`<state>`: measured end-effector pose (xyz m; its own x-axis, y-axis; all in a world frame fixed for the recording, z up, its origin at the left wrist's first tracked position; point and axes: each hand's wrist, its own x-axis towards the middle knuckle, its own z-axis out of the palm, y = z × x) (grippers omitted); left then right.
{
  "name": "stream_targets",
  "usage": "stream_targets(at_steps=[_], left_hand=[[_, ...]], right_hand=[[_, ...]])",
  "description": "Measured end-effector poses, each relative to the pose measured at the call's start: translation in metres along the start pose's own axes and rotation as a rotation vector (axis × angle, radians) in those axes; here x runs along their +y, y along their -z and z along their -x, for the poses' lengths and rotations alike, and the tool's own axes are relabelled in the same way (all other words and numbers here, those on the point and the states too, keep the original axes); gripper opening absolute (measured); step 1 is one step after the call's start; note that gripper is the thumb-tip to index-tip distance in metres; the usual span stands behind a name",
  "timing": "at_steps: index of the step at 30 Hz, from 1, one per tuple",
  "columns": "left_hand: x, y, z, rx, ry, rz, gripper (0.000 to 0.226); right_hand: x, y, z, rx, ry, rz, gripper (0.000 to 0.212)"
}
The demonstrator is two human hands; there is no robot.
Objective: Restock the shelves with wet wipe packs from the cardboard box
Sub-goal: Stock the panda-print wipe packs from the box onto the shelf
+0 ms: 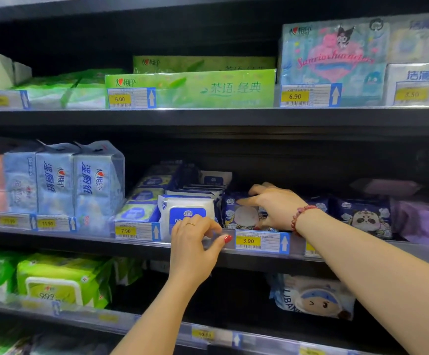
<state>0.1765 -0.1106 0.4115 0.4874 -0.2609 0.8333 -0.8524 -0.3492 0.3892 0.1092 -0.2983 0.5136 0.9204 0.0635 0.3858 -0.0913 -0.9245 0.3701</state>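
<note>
Two hands are working at the black middle shelf (131,248). Left hand (193,248) is pinching the white-and-blue wet wipe pack (185,213) at the shelf edge; right hand (275,206), fingers spread, is pressing the dark-blue cartoon-printed pack (244,213) beside it.

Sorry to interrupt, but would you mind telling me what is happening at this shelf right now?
A person is arranging wet wipe packs on the middle shelf of a store display. The right hand rests on a dark blue cartoon-printed pack above the 3.90 price tag. The left hand is at the shelf edge, its fingers against a white pack with a blue label. No cardboard box is in view.
</note>
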Motion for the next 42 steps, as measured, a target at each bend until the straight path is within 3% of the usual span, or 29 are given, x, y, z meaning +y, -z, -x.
stream_targets(at_steps=[7, 12, 15, 18, 24, 32, 37, 42], left_hand=[[-0.003, -0.002, 0.001, 0.020, -0.020, -0.002, 0.014], [0.007, 0.010, 0.000, -0.079, 0.039, -0.020, 0.014], [0.011, 0.023, -0.005, -0.190, 0.047, -0.096, 0.019], [0.020, 0.037, 0.000, -0.301, -0.032, -0.244, 0.043], [0.049, 0.045, 0.050, -0.264, -0.230, -0.321, 0.052], [0.049, 0.027, 0.162, -0.379, -0.375, -0.386, 0.051], [0.027, 0.009, 0.247, -0.548, -0.243, -0.347, 0.050], [-0.002, -0.002, 0.337, -0.739, -0.003, -0.295, 0.054]], right_hand=[[0.008, -0.007, 0.000, -0.046, -0.016, -0.088, 0.069], [0.002, 0.002, 0.010, -0.056, -0.026, -0.050, 0.066], [0.001, 0.011, 0.027, 0.076, -0.056, -0.037, 0.059], [-0.004, 0.020, 0.055, 0.210, -0.050, -0.044, 0.054], [-0.037, 0.010, 0.132, 0.376, 0.001, -0.108, 0.046], [-0.098, -0.073, 0.238, 0.292, -0.064, -0.297, 0.040], [-0.134, -0.142, 0.291, 0.123, -0.146, -0.451, 0.040], [-0.177, -0.208, 0.338, -0.085, -0.241, -0.609, 0.046]])
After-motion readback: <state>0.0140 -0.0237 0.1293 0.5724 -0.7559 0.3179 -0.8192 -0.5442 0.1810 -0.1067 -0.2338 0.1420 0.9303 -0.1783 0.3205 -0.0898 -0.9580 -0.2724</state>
